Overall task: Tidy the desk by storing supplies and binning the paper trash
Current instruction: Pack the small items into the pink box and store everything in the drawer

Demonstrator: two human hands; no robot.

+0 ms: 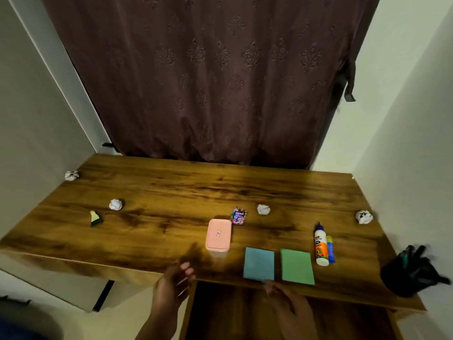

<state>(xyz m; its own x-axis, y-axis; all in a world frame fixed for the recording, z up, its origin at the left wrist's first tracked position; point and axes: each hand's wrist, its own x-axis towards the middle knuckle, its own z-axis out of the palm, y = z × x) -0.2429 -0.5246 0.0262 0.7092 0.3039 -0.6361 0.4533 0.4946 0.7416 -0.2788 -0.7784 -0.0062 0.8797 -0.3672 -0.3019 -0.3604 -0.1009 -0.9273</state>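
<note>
You have four crumpled white paper balls on the wooden tabletop [171, 192]: one at the far left edge [71, 175], one left of centre [116, 204], one right of centre [263, 209] and one near the right wall [364, 216]. There are two square pads of sticky notes lying flat side by side close to the near edge, a blue pad [259, 263] and a green pad [297, 266], not touching. One glue bottle [321, 245], white with an orange label and a dark cap, lies on its side just right of the green pad, and one smaller glue stick [330, 249], blue and yellow, lies against it. One clear container with a pink, round-cornered lid [218, 234] stands near the middle; just behind it lies one small colourful packet [238, 215] printed "GEMS". One small green-and-dark scrap [95, 218] sits toward the left; what it is cannot be made out. One black pen holder [411, 273] at the near right corner is blurred, and its contents show only as dark sticks.

Your left hand [175, 282] hovers at the near edge in front of the container, fingers loosely curled and holding nothing. Your right hand [282, 294] is low by the edge just below the blue pad, dim and blurred; you cannot tell how its fingers lie. A dark patterned curtain [208, 82] hangs behind the tabletop.
</note>
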